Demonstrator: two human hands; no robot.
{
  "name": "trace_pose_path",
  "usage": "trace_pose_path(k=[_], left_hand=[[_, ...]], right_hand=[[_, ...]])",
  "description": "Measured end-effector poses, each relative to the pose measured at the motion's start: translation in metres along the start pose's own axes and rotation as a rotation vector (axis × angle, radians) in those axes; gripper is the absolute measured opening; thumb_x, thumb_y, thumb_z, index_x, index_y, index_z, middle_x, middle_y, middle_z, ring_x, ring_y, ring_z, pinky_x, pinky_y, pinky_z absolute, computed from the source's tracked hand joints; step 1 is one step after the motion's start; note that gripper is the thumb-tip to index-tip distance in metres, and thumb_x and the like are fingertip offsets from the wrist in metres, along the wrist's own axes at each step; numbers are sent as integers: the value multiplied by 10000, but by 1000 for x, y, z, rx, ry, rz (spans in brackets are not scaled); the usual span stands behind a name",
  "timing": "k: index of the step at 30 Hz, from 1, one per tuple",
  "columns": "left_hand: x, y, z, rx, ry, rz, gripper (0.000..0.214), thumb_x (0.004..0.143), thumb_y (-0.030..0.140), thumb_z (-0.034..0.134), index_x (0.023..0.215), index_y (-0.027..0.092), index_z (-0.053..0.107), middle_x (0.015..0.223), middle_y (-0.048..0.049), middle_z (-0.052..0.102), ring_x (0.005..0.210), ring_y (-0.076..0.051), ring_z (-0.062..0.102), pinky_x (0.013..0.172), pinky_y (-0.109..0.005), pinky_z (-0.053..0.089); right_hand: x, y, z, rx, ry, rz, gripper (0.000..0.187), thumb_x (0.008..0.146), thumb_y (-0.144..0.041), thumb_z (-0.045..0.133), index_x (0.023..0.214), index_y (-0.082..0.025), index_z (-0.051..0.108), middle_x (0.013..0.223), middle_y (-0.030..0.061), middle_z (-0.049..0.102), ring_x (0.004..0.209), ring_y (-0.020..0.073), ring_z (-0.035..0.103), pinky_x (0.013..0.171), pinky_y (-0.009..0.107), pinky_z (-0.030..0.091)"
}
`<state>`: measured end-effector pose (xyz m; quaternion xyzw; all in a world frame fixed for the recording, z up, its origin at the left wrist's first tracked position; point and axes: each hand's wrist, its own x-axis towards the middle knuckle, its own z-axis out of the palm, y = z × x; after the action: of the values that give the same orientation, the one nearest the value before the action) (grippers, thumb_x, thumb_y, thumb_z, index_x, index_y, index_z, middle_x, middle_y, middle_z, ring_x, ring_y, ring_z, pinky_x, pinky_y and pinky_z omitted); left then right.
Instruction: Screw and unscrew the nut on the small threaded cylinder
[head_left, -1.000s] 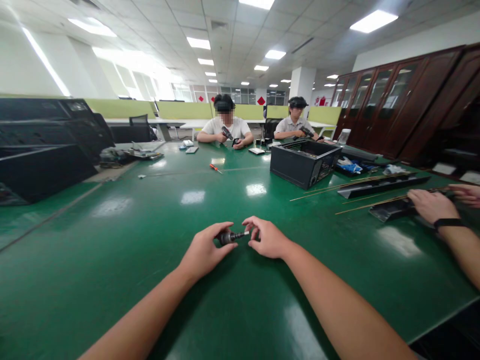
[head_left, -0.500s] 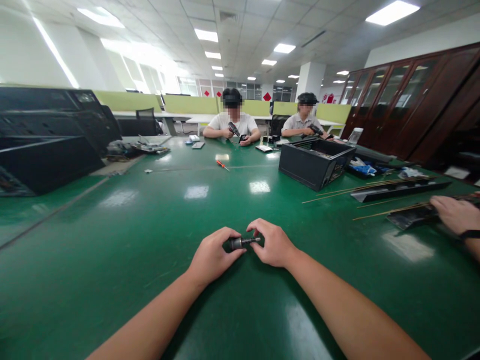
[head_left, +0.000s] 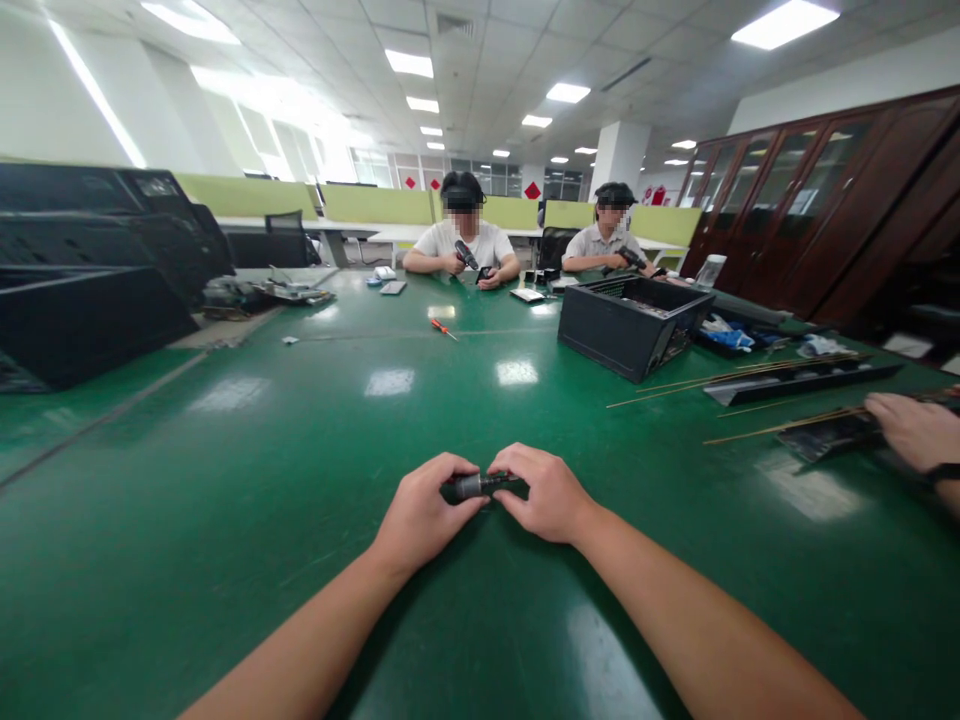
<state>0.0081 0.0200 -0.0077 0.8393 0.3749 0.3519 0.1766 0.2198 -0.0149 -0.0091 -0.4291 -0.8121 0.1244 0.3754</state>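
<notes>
Two hands hold a small dark tool (head_left: 469,487) over the near table (head_left: 300,450): left hand (head_left: 424,510) curled round its barrel, right hand (head_left: 547,490) pinching the thin shaft. Likely light, stiff, slick; grip the barrel.

Green table (head_left: 225,520); seemingly dark grey cylinder (head_left: 466,487); black case (head_left: 626,325).

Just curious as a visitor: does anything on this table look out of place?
Nothing spilled or broken. Left hand and right hand grip a dark cylinder; a red screwdriver lies alone mid-table, thin rods strewn beside an open black case.
</notes>
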Motion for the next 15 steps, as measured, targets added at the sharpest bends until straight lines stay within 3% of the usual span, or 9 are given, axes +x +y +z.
trace_pose_path(k=[9,15], left_hand=[[0,4,1,4,3,12,212,763,294,739,935,210,649,909,-23,691,850,-192,648,769,-301,510],[0,3,1,-9,10,13,224,765,329,751,931,213,654,906,-14,694,841,-186,652,764,-296,511]], right_hand=[[0,3,4,7,7,-2,200,828,-189,667,1022,-229,690,1082,52,667,986,200,628,901,331,474],[1,1,4,-11,-30,-13,157,908,-250,609,1030,-216,702,1084,62,675,1006,201,624,922,331,474]])
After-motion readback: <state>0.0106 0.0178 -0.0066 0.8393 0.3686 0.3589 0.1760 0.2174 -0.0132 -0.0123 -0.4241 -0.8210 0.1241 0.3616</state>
